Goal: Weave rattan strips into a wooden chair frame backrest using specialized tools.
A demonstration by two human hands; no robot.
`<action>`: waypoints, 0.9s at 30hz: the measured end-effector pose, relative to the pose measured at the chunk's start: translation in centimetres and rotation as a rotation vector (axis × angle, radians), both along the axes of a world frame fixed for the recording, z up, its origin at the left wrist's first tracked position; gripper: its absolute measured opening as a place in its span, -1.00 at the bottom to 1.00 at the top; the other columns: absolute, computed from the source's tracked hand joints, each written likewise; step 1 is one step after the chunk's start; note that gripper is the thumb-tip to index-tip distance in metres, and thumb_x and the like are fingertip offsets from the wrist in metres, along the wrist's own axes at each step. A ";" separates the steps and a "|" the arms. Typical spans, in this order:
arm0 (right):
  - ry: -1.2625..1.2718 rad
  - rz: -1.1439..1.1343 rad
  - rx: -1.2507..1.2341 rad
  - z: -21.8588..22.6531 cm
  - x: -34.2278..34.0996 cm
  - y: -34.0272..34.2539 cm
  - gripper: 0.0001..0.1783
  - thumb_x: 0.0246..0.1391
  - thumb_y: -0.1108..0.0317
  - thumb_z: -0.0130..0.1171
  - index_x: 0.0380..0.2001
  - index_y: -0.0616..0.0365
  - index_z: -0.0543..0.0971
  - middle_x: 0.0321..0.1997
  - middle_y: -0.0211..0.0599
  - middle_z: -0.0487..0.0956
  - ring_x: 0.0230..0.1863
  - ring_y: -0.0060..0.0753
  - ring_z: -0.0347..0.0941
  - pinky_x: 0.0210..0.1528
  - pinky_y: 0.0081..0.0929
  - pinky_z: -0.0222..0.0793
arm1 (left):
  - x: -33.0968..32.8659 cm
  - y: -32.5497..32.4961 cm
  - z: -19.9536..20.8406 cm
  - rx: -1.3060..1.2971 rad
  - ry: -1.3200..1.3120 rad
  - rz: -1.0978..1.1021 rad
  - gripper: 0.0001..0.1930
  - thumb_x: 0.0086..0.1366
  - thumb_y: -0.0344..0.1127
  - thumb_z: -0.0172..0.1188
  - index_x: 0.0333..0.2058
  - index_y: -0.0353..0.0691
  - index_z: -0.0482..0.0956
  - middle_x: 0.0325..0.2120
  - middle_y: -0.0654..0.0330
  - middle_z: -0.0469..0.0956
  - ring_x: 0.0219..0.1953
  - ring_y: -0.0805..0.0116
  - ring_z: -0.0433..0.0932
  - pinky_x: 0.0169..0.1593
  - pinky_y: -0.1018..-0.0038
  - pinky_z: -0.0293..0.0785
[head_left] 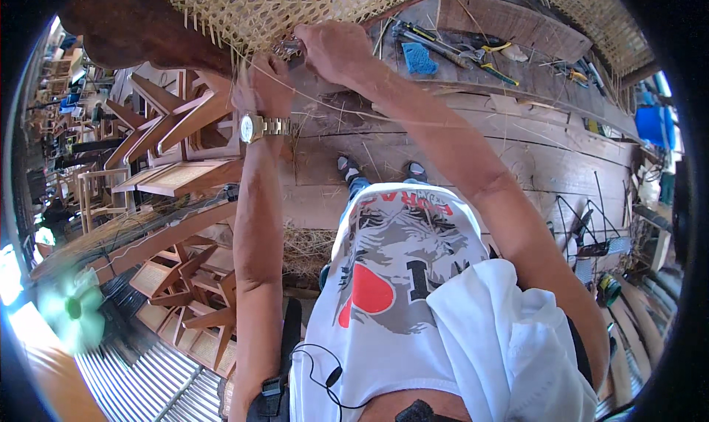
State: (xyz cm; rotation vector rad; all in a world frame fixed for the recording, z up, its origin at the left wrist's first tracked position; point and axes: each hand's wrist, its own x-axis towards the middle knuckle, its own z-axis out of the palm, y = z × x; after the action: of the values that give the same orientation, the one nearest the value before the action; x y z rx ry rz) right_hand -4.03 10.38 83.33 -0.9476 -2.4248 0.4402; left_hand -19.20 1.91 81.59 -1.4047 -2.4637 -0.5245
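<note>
Woven cane webbing [273, 8] covers a brown wooden frame [140, 34] at the top, with loose strand ends sticking out along its edge. My left hand [264, 84], a watch on its wrist, is closed just below that edge, slightly smeared by motion. A long thin cane strand [325, 103] runs from its fingers off to the right. Beside it, my right hand [334, 51] is closed against the webbing's border. A small metallic piece [290, 45] shows at its fingertips; its kind is hard to make out.
On the wooden bench [509, 104] at the right lie a blue sponge [419, 58], a hammer [432, 45] and yellow-handled pliers [496, 71]. Wooden chair frames [185, 119] are stacked at the left. A green fan [74, 307] spins at the lower left. Straw [306, 252] litters the floor.
</note>
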 end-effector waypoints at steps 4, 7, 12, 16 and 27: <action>-0.031 0.007 0.012 0.7 -0.1 0.1 -0.83 0.06 0.35 0.22 -0.24 0.08 0.65 -0.34 -0.02 0.70 -0.21 0.08 0.69 -0.19 0.01 0.58 | 1.1 -0.9 2.4 -0.053 0.053 0.017 -0.72 0.32 -0.07 0.19 -0.34 -0.15 0.71 -0.44 -0.08 0.68 -0.36 -0.10 0.69 -0.29 0.03 0.59; -0.058 0.038 -0.062 0.5 0.0 1.0 -0.81 0.07 0.34 0.23 -0.22 0.08 0.65 -0.29 -0.03 0.70 -0.18 0.07 0.69 -0.17 0.02 0.57 | 0.7 -0.8 2.2 -0.120 0.049 0.002 -0.70 0.35 -0.03 0.16 -0.29 -0.09 0.73 -0.39 -0.04 0.71 -0.32 -0.06 0.72 -0.26 0.03 0.63; -0.016 0.066 -0.084 -1.5 0.0 2.0 -0.79 0.12 0.29 0.23 -0.17 0.05 0.63 -0.28 -0.09 0.70 -0.16 0.06 0.68 -0.10 0.05 0.55 | -1.9 0.7 -2.2 -0.149 0.238 -0.023 -0.75 0.36 -0.10 0.17 -0.31 -0.07 0.75 -0.30 0.03 0.73 -0.30 -0.01 0.74 -0.24 0.08 0.64; 0.082 0.095 0.112 -2.9 -0.3 2.6 -0.76 0.20 0.16 0.22 -0.16 0.01 0.68 -0.31 -0.08 0.72 -0.21 0.01 0.71 -0.21 -0.01 0.63 | -3.2 1.8 -3.8 -0.202 0.407 -0.167 -0.57 0.41 0.00 0.19 -0.32 -0.34 0.70 -0.49 -0.09 0.63 -0.39 -0.11 0.63 -0.27 0.10 0.54; 0.123 -0.042 -0.016 -2.7 -1.3 0.4 -0.61 0.34 -0.10 0.11 -0.25 -0.02 0.64 -0.43 -0.14 0.70 -0.31 -0.05 0.70 -0.31 -0.07 0.58 | 1.3 -1.4 3.0 -0.160 -0.013 -0.161 -0.69 0.36 -0.24 0.24 0.02 -0.18 0.59 -0.27 -0.06 0.71 -0.26 -0.15 0.69 -0.17 0.03 0.60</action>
State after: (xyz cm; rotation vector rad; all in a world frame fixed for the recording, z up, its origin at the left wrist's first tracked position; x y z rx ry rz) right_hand -5.36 10.79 80.66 -0.9487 -2.2903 0.4883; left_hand -17.86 0.50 84.55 -1.6773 -2.4630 -0.3765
